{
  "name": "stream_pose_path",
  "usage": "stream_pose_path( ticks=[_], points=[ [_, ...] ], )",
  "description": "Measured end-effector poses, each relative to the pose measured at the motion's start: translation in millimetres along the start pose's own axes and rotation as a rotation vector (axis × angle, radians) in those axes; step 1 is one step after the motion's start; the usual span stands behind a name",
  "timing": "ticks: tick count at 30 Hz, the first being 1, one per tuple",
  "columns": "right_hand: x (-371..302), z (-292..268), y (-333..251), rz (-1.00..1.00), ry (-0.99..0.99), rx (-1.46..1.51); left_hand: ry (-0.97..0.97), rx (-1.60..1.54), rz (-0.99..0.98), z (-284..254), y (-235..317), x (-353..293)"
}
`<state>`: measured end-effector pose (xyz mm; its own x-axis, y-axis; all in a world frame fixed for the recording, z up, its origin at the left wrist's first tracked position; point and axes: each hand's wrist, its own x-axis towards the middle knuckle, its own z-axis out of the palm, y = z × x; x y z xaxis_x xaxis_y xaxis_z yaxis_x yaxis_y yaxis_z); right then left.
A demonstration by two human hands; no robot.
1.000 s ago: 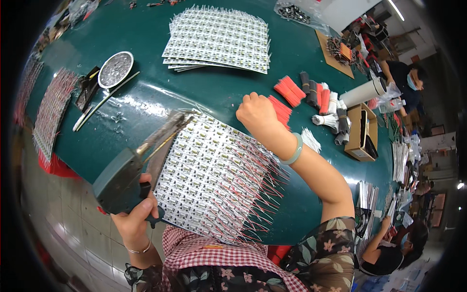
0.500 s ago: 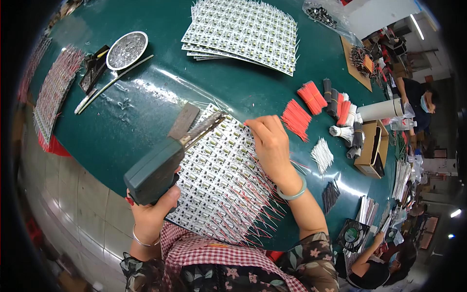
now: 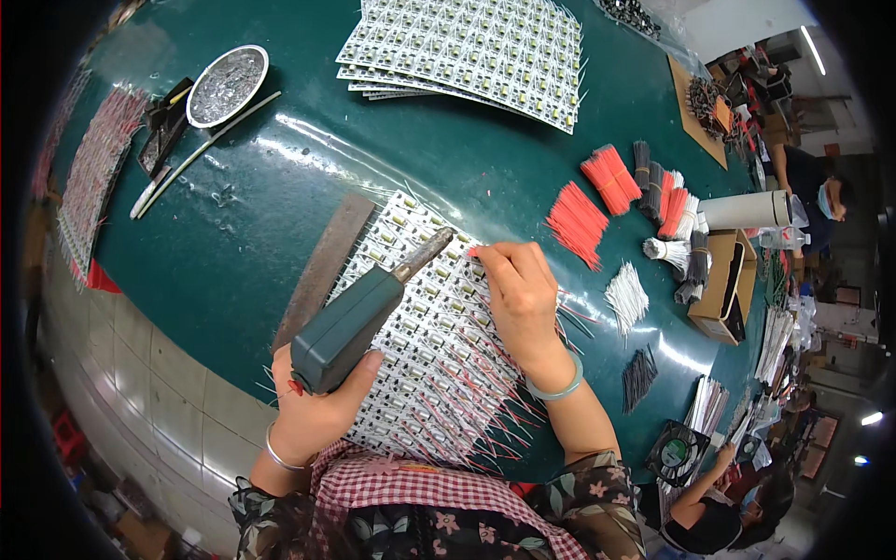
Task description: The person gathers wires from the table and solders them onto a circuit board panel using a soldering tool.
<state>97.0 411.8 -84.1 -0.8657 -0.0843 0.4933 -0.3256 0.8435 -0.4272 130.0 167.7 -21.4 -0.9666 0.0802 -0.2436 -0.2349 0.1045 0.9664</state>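
Fingers [image 3: 369, 364] of the left hand [image 3: 313, 411] wrap tight around a grey-green soldering tool [image 3: 359, 313], its metal tip over a white LED panel [image 3: 425, 345] lying on the green tabletop [image 3: 280, 168]. Right hand [image 3: 523, 299] rests on the panel, fingers curled, pinching a thin wire at its upper edge. Red wire bundles [image 3: 579, 222] lie near, to the right.

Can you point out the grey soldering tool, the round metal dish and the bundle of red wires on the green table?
Grey box-shaped soldering tool [image 3: 347, 327], head view, on its body, in the left hand.
Round metal dish [image 3: 227, 86], head view, on its silvery contents.
Bundle of red wires [image 3: 578, 222], head view, mid-bundle.
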Motion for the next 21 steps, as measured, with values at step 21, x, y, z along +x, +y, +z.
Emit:
stream_pose_path(
  ticks=[21],
  points=[
    [-2, 5, -7, -0.046, -0.054, -0.161, -0.110, 0.192, 0.100, 21, -4, 19]
  ],
)
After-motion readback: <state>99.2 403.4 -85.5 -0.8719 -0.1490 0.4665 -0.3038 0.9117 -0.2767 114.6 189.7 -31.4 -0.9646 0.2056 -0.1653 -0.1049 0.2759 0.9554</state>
